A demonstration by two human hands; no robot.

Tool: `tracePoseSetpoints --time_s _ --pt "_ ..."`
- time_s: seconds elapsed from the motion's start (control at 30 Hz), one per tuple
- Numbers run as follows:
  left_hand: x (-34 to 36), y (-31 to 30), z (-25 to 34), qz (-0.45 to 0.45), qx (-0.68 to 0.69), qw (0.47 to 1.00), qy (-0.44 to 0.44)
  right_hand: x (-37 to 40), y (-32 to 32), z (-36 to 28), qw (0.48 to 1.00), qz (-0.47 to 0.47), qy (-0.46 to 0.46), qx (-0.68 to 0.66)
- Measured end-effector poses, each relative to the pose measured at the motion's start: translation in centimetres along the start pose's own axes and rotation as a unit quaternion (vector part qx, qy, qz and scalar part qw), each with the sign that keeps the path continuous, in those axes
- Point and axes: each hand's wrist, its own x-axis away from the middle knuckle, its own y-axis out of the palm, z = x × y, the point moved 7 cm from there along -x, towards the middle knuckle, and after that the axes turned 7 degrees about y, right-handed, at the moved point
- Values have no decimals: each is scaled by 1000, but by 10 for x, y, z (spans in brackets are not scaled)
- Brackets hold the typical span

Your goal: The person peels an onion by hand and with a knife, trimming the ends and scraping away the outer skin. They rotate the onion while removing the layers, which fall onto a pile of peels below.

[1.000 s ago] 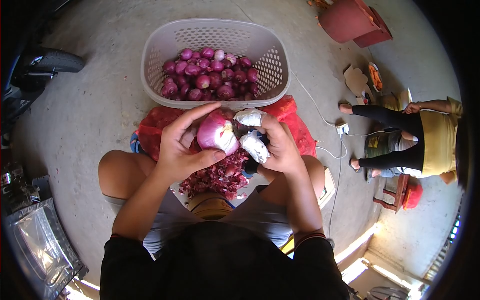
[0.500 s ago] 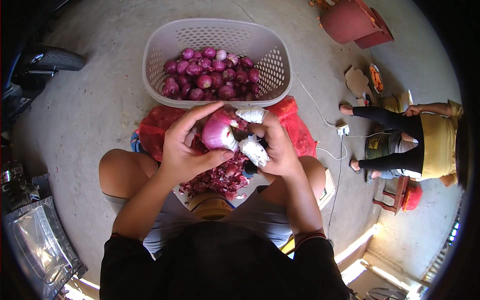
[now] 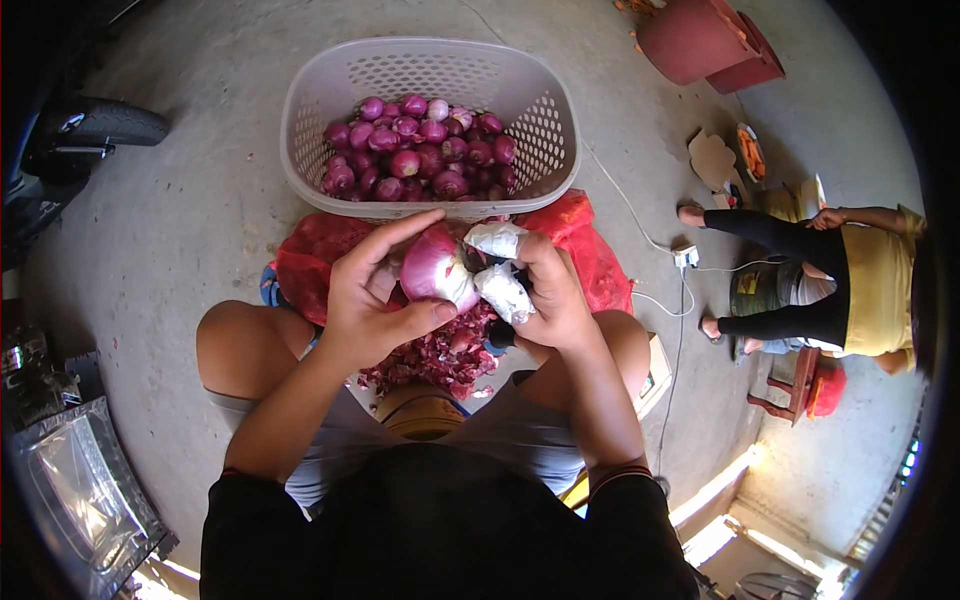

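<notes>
A red onion (image 3: 428,268), pale where its skin is off, is held between the thumb and fingers of my left hand (image 3: 365,290). My right hand (image 3: 545,290) touches the onion's right side, its thumb and a finger wrapped in white material and pinched together there; dark bits show between them. Below lie loose red onion skins (image 3: 450,358), partly hidden by my hands. A red mesh sack (image 3: 590,250) spreads behind my hands. Beyond it stands a grey perforated basket (image 3: 305,110) with several red onions (image 3: 404,164) in it.
On the right, a person (image 3: 870,290) in a yellow top and black leggings stands near a small red stool (image 3: 800,385). A white cable and power outlet (image 3: 686,257) lie on the floor. Red tubs (image 3: 695,42) are at the upper right, a black tire (image 3: 115,122) at the left.
The wrapped fingers of my right hand have closed in at the onion's right side, and more of its pale surface shows. My left hand still holds it in nearly the same place.
</notes>
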Motion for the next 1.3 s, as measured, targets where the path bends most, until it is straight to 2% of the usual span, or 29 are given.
tracePoseSetpoints --time_s 0.3,0.4,0.57,0.73,0.93,1.3 --pt "-6 0 12 -19 -119 991 59 1 -8 3 999 23 10 -44" --pt "-6 -4 12 -4 -129 990 55 -3 -9 -6 1000 11 -17 -13" --pt "-5 -4 11 8 -92 995 46 5 -2 6 999 -9 37 10" --pt "-7 -3 12 18 -70 997 40 5 1 8 999 -11 29 40" --pt "-9 -5 17 -16 -182 981 70 1 0 1 996 -25 15 87" --pt "-7 -3 10 3 -80 996 32 -1 2 3 997 1 7 73"
